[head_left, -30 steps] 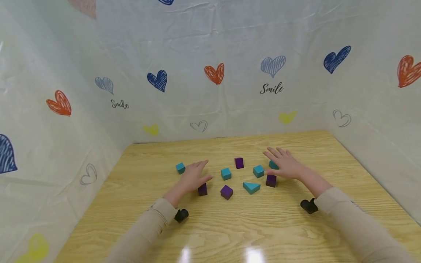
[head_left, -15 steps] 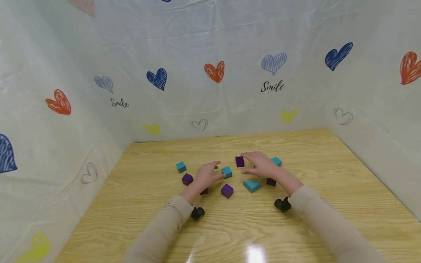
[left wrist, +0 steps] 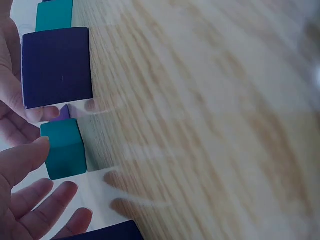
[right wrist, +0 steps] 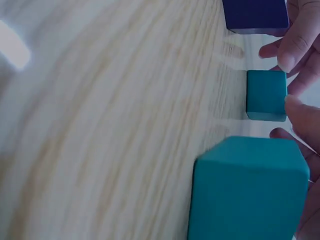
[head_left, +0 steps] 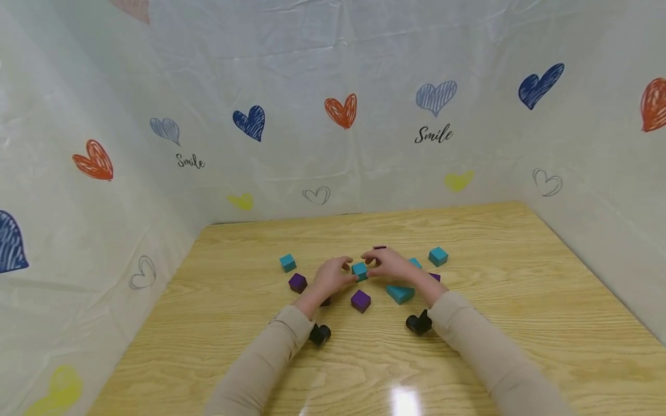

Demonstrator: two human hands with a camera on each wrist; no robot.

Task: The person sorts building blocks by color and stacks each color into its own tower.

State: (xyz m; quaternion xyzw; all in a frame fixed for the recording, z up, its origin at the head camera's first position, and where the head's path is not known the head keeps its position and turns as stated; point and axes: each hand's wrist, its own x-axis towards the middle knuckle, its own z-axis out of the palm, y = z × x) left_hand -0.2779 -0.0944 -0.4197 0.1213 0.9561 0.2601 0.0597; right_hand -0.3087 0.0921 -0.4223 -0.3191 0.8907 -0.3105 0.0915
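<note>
A small blue cube [head_left: 359, 271] stands on the wooden table between my two hands. My left hand [head_left: 332, 276] is at its left side, thumb tip by the near edge, other fingers loosely bent behind. From the right, my right hand [head_left: 392, 267] reaches over with its thumb at the cube's near right edge. Both thumbs appear at the blue cube [right wrist: 266, 96] in the right wrist view; firm contact is unclear. A purple cube [head_left: 361, 301] sits just in front. The blue triangular block [head_left: 400, 294] lies partly beneath my right wrist.
Left of my left hand are a blue cube [head_left: 287, 263] and a purple cube [head_left: 298, 282]. Another purple block [head_left: 325, 301] is partly behind that wrist. Rightward are two blue cubes, one whole [head_left: 439, 256], and a half-hidden purple one [head_left: 435, 277]. A purple block [head_left: 380, 247] lies behind.
Both hands have moved inward from the outer blocks to the middle blue cube, my right hand travelling farther left. The blocks appear to have stayed in place.
</note>
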